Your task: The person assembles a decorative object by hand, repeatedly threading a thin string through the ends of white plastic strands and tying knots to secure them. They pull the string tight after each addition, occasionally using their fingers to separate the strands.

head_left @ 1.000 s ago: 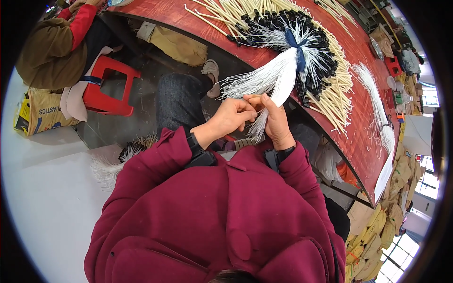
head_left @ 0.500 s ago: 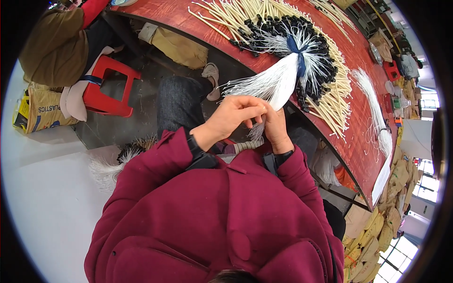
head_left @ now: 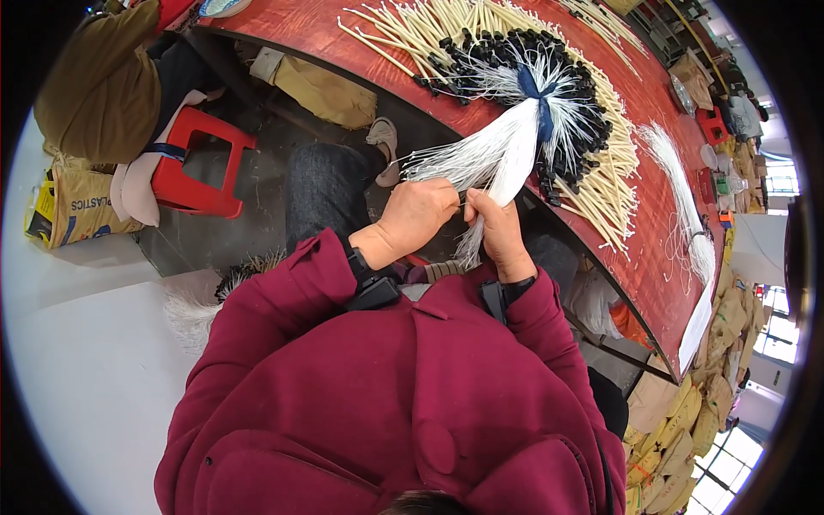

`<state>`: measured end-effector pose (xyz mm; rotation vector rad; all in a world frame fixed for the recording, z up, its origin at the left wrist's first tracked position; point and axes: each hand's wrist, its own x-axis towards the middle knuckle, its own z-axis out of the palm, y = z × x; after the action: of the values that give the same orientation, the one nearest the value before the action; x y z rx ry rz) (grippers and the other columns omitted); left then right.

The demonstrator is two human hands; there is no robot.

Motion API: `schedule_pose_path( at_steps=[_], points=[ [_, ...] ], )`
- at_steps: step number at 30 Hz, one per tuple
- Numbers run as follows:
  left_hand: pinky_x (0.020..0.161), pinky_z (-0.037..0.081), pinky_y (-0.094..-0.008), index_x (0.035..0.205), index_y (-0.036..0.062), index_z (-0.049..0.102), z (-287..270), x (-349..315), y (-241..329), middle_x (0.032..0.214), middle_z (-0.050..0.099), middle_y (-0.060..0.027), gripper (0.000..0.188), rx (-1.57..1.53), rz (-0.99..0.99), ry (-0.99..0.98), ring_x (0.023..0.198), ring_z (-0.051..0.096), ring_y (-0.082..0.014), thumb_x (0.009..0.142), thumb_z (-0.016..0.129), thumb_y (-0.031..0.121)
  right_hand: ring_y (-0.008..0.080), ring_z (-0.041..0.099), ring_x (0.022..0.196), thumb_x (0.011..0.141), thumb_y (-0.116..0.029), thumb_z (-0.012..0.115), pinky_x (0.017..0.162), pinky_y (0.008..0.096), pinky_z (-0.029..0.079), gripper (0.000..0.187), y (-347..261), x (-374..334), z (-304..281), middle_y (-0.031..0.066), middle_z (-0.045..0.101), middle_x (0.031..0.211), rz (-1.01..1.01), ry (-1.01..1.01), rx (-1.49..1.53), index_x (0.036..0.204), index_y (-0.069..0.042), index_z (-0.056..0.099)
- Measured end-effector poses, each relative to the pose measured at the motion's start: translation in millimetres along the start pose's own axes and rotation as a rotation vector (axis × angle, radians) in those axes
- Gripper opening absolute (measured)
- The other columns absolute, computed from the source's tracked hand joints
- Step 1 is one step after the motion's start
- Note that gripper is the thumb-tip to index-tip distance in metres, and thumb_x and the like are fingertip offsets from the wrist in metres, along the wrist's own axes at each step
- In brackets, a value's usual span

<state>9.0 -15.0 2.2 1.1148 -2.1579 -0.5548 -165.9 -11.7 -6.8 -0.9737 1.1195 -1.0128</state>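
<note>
On the red table's near edge lies a big bundle of white strings [head_left: 513,154], tied round with a dark blue band [head_left: 542,107]. Past the band the strings fan out to black end pieces [head_left: 592,88] attached to pale sticks [head_left: 611,215]. My right hand [head_left: 501,233] is closed around the strings' loose end, its thumb on top; a tail of strings hangs below. Close beside it, my left hand [head_left: 415,216] is closed, fingertips pinched near the right thumb beneath a splayed part of the strings. What lies between its fingertips is too small to make out.
A second hank of white strings [head_left: 699,253] lies on the red table [head_left: 639,296] at right. Behind my left arm, another string bundle [head_left: 190,313] rests on a white surface. A red stool [head_left: 225,167] and a seated person [head_left: 99,86] are at far left. Sacks [head_left: 665,429] are piled at right.
My left hand has turned and lowered, its fingers now curled in a pinch beside the right thumb. My right hand has shifted slightly down and its thumb shows more clearly.
</note>
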Motion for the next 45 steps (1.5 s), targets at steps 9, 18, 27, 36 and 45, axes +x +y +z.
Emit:
schedule_pose_path(
  at_steps=[9, 18, 27, 36, 45],
  points=[
    [0.053, 0.048, -0.0234, 0.08, -0.0025, 0.06, 4, 0, 6, 0.072, 0.065, -0.0051, 0.006, -0.672, -0.404, 0.026, 0.06, 0.063, -0.0107, 0.082, 0.063, 0.003, 0.0094, 0.047, 0.055, 0.087, -0.015, 0.055, 0.054, 0.0231, 0.037, 0.024, 6, 3, -2, 0.0004, 0.054, 0.059, 0.008, -0.019, 0.019, 0.065, -0.005, 0.057],
    [0.056, 0.05, -0.0219, 0.085, -0.0002, 0.061, 0, -3, 3, 0.08, 0.066, -0.0051, 0.008, -0.974, -0.608, -0.082, 0.07, 0.066, -0.0124, 0.085, 0.064, 0.008, 0.0083, 0.043, 0.055, 0.088, -0.018, 0.054, 0.053, 0.0219, 0.033, 0.026, -1, -1, 1, -0.0006, 0.049, 0.058, 0.022, -0.017, 0.0, 0.064, -0.007, 0.053],
    [0.063, 0.053, -0.023, 0.087, 0.0028, 0.06, -4, -8, -3, 0.085, 0.065, -0.0045, 0.011, -1.397, -0.831, -0.061, 0.077, 0.066, -0.0133, 0.086, 0.066, 0.012, 0.0081, 0.045, 0.052, 0.087, -0.016, 0.057, 0.051, 0.0227, 0.035, 0.025, 0, 0, -2, -0.0008, 0.052, 0.056, 0.023, -0.014, -0.029, 0.064, -0.007, 0.056],
    [0.061, 0.053, -0.0241, 0.092, 0.0052, 0.06, -2, -12, -8, 0.087, 0.065, -0.006, 0.012, -1.451, -0.953, -0.014, 0.075, 0.065, -0.0145, 0.087, 0.066, 0.015, 0.0078, 0.044, 0.051, 0.087, -0.015, 0.057, 0.049, 0.0226, 0.033, 0.027, 3, 3, -7, -0.0011, 0.05, 0.055, 0.01, -0.037, -0.033, 0.061, -0.007, 0.054],
    [0.054, 0.05, -0.0224, 0.091, 0.0058, 0.059, -13, -5, 2, 0.084, 0.064, -0.0056, 0.018, -1.372, -1.0, -0.104, 0.067, 0.064, -0.013, 0.09, 0.062, 0.024, 0.0076, 0.043, 0.05, 0.087, -0.015, 0.057, 0.049, 0.0228, 0.032, 0.027, 11, 6, -14, -0.0014, 0.049, 0.055, -0.007, -0.085, 0.009, 0.06, -0.008, 0.053]
  ],
)
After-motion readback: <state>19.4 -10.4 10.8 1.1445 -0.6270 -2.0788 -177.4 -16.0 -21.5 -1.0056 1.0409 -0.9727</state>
